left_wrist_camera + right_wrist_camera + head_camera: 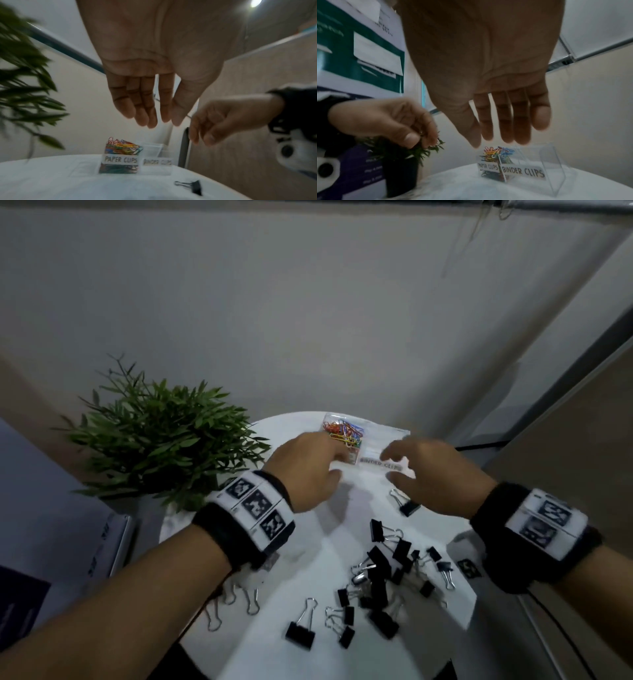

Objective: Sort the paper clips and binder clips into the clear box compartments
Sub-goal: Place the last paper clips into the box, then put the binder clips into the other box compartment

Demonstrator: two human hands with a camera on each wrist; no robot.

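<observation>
A clear box (387, 436) stands at the far side of the round white table (301, 563). Its left compartment, labelled PAPER CLIPS, holds coloured paper clips (344, 431) (122, 148) (494, 151). The right compartment (553, 162), labelled BINDER CLIPS, looks empty. Several black binder clips (380, 577) lie scattered on the near half of the table, and one binder clip (406, 503) (193, 186) lies alone near the box. My left hand (337, 463) (163, 120) hovers by the paper-clip side, fingers straight, holding nothing. My right hand (394, 467) (500, 135) hovers at the binder-clip side, also holding nothing.
A potted green plant (161, 440) (400, 152) stands just left of the table, close to my left forearm. More binder clips (239, 601) lie near the table's left edge under that forearm. A wall and a partition rise behind the table.
</observation>
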